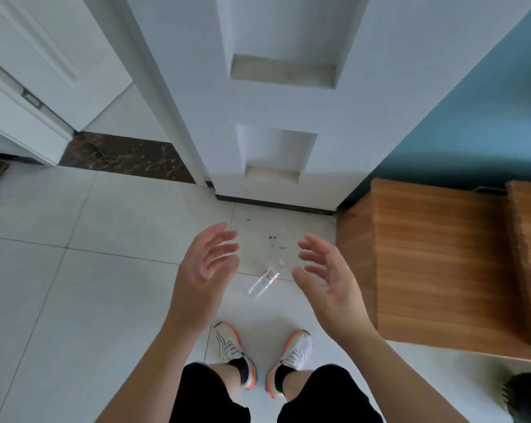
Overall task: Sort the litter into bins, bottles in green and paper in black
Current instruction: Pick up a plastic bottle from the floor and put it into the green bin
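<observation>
A clear plastic bottle [263, 282] with a red-and-white label lies on its side on the tiled floor, in front of my feet. My left hand [206, 267] hovers above and to the left of it, palm inward, fingers relaxed and holding nothing. My right hand [325, 276] hovers to its right in the same way, also holding nothing. A small white scrap [281, 262] lies on the floor just beyond the bottle. No bin is in view.
A white wall panel [276, 102] with recesses stands ahead. A wooden cabinet [441, 264] sits close on the right against a teal wall [478, 117]. A white door [38, 65] and dark threshold [124, 155] lie at left. My shoes [233, 349] stand below the bottle.
</observation>
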